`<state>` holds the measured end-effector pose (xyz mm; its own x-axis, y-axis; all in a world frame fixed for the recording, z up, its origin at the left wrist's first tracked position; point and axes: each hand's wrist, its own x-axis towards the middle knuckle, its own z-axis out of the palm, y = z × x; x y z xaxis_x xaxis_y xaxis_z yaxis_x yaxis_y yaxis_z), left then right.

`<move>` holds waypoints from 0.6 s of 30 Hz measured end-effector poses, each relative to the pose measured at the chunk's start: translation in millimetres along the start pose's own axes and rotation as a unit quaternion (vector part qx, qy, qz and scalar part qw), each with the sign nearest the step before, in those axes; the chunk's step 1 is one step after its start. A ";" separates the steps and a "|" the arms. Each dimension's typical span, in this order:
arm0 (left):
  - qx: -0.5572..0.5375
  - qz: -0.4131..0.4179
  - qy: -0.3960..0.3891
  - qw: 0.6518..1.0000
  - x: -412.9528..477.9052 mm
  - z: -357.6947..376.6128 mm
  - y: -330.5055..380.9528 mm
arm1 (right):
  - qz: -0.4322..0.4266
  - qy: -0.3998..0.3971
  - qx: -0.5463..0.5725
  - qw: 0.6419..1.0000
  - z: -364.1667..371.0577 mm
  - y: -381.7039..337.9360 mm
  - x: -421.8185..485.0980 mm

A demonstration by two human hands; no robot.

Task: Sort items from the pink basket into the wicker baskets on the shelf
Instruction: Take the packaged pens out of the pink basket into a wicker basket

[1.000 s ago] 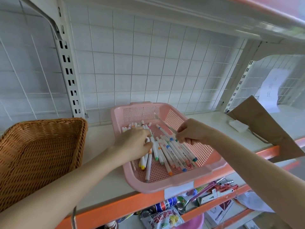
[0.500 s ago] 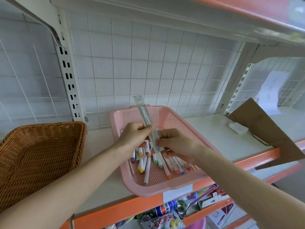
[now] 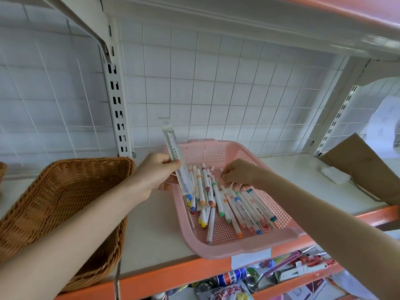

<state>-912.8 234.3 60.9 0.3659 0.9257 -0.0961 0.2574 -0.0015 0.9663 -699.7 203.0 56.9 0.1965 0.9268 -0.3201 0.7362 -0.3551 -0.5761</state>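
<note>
The pink basket (image 3: pixel 216 148) sits on the white shelf, holding several white markers (image 3: pixel 242 208) with coloured caps. My left hand (image 3: pixel 154 176) grips a long clear-wrapped packet (image 3: pixel 173 152) that points up and away, together with a few markers hanging below it over the basket's left edge. My right hand (image 3: pixel 238 174) reaches into the basket with fingers curled down onto the markers; I cannot tell whether it holds one. An empty brown wicker basket (image 3: pixel 65 204) stands to the left on the same shelf.
A white wire grid backs the shelf, with a slotted upright (image 3: pixel 116 100) behind the baskets. A brown cardboard piece (image 3: pixel 363 169) and a small white block (image 3: pixel 334 175) lie at the right. The lower shelf (image 3: pixel 238 284) holds packets and tools. Another wicker edge (image 3: pixel 2 169) shows far left.
My left hand has taken the wrapped packet and drawn it left, away from my right hand. My right hand let go of it and dropped back onto the markers.
</note>
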 end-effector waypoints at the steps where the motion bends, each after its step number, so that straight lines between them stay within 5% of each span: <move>1: 0.001 0.001 0.001 1.000 -1.0 -1.6 -0.9 | -0.002 -0.011 -0.021 1.000 3.8 -3.6 5.1; 7: 0.020 0.003 -0.004 1.000 -5.3 -8.5 -8.5 | -0.060 -0.023 -0.151 0.986 31.8 -28.3 34.0; 18: 0.020 0.011 -0.009 1.000 -4.7 -15.5 -12.2 | 0.011 -0.005 -0.251 0.968 30.7 -20.7 52.8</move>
<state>-931.5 235.9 53.2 0.3877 0.9184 -0.0796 0.2854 -0.0375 0.9577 -724.5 255.5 28.8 0.2113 0.9178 -0.3363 0.9545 -0.2678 -0.1312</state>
